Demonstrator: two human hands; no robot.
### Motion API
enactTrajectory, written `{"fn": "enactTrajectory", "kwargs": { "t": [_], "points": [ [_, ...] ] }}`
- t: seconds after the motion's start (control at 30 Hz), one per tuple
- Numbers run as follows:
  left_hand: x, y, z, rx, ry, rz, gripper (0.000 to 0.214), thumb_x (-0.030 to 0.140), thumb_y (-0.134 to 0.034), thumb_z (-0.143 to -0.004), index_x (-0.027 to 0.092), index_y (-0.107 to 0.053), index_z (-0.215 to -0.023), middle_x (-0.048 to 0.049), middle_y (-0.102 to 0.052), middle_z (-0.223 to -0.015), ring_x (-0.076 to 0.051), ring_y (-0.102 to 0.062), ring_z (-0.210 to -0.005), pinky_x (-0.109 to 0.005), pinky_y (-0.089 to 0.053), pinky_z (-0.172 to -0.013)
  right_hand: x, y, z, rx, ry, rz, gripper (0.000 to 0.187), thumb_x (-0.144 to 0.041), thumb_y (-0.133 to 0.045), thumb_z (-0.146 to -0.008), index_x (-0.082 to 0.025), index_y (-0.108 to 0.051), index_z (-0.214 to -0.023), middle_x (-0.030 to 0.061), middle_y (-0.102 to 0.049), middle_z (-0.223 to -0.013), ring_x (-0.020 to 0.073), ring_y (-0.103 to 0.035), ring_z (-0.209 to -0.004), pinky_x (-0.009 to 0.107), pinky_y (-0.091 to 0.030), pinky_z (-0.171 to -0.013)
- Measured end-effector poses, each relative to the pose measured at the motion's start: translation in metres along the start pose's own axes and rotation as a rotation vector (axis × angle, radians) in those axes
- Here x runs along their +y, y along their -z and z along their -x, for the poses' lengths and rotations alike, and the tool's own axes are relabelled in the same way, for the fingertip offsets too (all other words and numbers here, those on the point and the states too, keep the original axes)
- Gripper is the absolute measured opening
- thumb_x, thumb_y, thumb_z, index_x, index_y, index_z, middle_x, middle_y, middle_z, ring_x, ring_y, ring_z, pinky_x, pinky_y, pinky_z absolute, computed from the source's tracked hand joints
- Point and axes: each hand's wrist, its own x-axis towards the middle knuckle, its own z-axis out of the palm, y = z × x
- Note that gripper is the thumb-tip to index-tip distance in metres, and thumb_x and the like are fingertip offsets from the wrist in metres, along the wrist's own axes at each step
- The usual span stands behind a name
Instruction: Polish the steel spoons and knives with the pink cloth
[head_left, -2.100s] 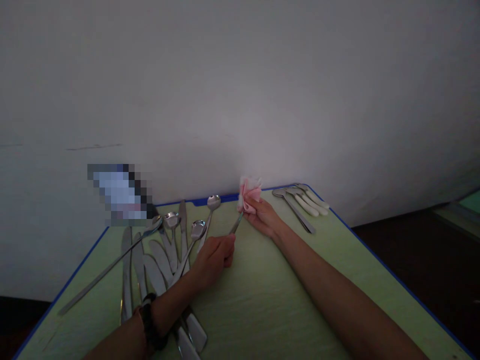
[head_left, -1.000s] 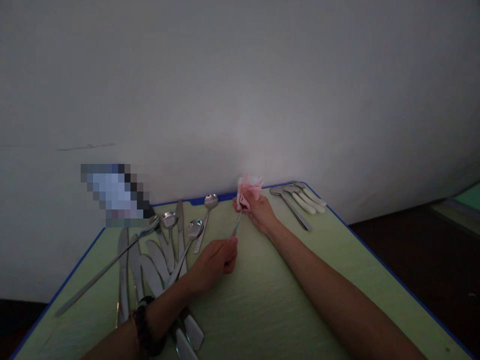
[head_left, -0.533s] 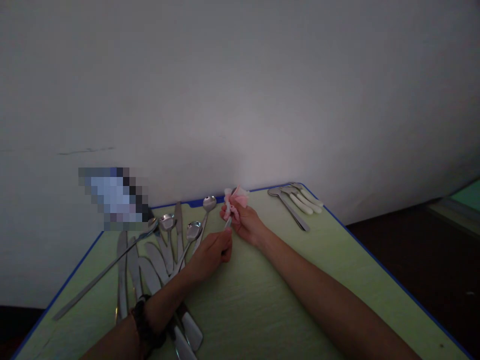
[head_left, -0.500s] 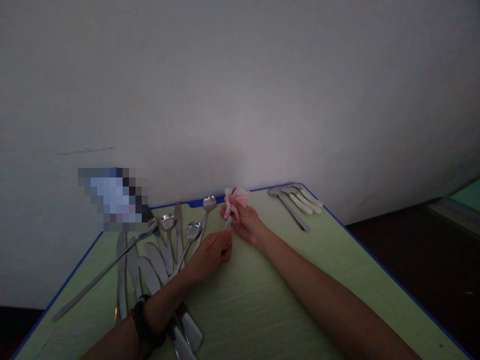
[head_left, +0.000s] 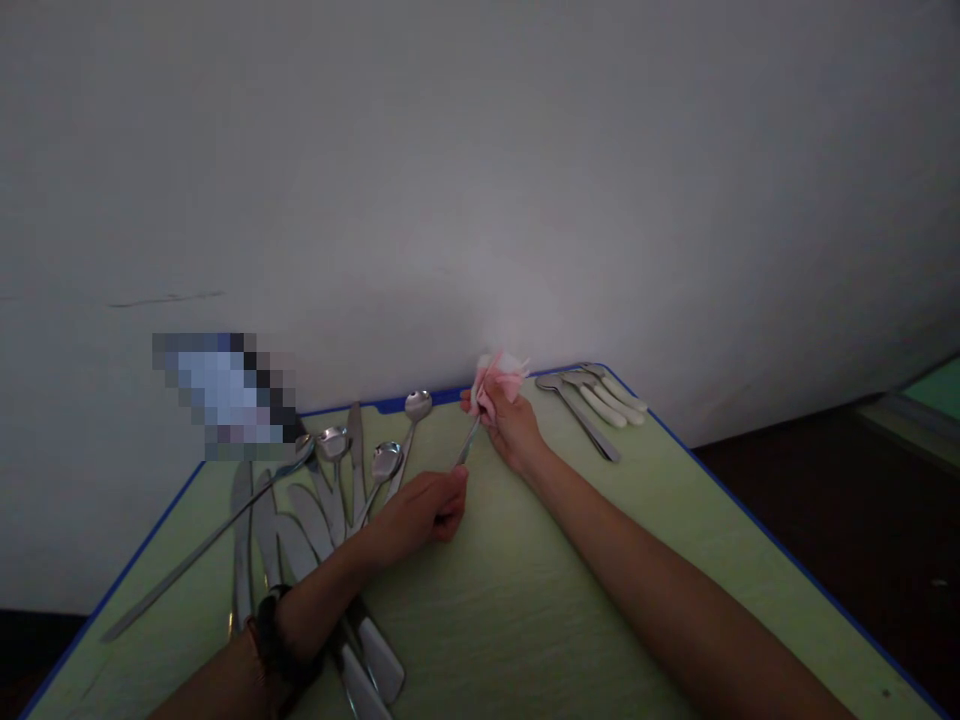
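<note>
My left hand [head_left: 427,508] is closed around the near end of a thin metal piece of cutlery [head_left: 471,440]. Its far end disappears into a crumpled pink and white cloth [head_left: 501,382], so its kind is hidden. My right hand [head_left: 511,425] pinches that cloth around the metal, above the table's far edge. Left of my hands lie several loose utensils, among them a round-bowled spoon [head_left: 418,404], a ladle-like spoon [head_left: 387,460] and table knives [head_left: 300,548], partly under my left forearm.
At the right back of the green table [head_left: 570,560], a metal spoon [head_left: 581,415] lies beside several white-handled utensils [head_left: 611,402]. A long-handled spoon [head_left: 210,540] rests at the left. A blurred, screen-like device [head_left: 225,395] leans by the wall [head_left: 480,180].
My right hand and the cloth have moved up and to the right, away from my left hand. More of the metal between the hands now shows. My left hand has barely shifted.
</note>
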Motion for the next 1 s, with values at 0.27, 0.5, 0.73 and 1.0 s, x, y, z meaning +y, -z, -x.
{"fn": "enactTrajectory", "kwargs": {
  "t": [0.27,0.5,0.73,1.0],
  "points": [
    [-0.002,0.001,-0.002,0.049,0.003,0.060,0.047,0.055,-0.031,-0.086,0.021,-0.033,-0.053,0.0069,-0.032,-0.041,-0.007,-0.025,-0.039,-0.022,-0.021,-0.041,0.002,-0.011,0.013,-0.150,-0.234,-0.152,0.015,-0.028,-0.068,-0.076,-0.015,-0.063,-0.077,-0.0008,-0.063,-0.060,0.0086,-0.058,-0.055,0.023,-0.053,-0.069],
    [-0.009,-0.004,-0.005,0.233,-0.024,0.086,0.038,0.051,-0.042,-0.084,0.019,-0.043,-0.065,0.0084,-0.038,-0.047,-0.006,-0.034,-0.037,-0.018,-0.025,-0.037,0.003,-0.010,0.012,-0.189,-0.232,-0.053,0.021,-0.032,-0.072,-0.070,-0.014,-0.064,-0.080,0.0014,-0.067,-0.066,0.0098,-0.062,-0.059,0.020,-0.051,-0.060],
    [-0.008,0.000,-0.009,0.390,-0.088,0.125,0.045,0.049,-0.047,-0.084,0.015,-0.049,-0.112,0.0129,-0.032,-0.047,-0.005,-0.028,-0.034,-0.015,-0.022,-0.033,0.001,-0.004,0.004,-0.090,-0.073,0.005,0.018,-0.027,-0.072,-0.066,-0.015,-0.066,-0.078,0.0038,-0.070,-0.073,0.0130,-0.064,-0.066,0.024,-0.050,-0.064],
    [-0.002,0.000,-0.005,0.304,0.040,0.271,0.063,0.053,-0.053,-0.075,0.008,-0.053,-0.119,0.0140,-0.024,-0.043,-0.005,-0.017,-0.033,-0.017,-0.016,-0.031,-0.004,0.004,0.003,-0.158,0.032,0.153,0.019,-0.033,-0.069,-0.068,-0.015,-0.065,-0.073,0.0018,-0.069,-0.065,0.0126,-0.062,-0.058,0.026,-0.049,-0.064]
  ]
}}
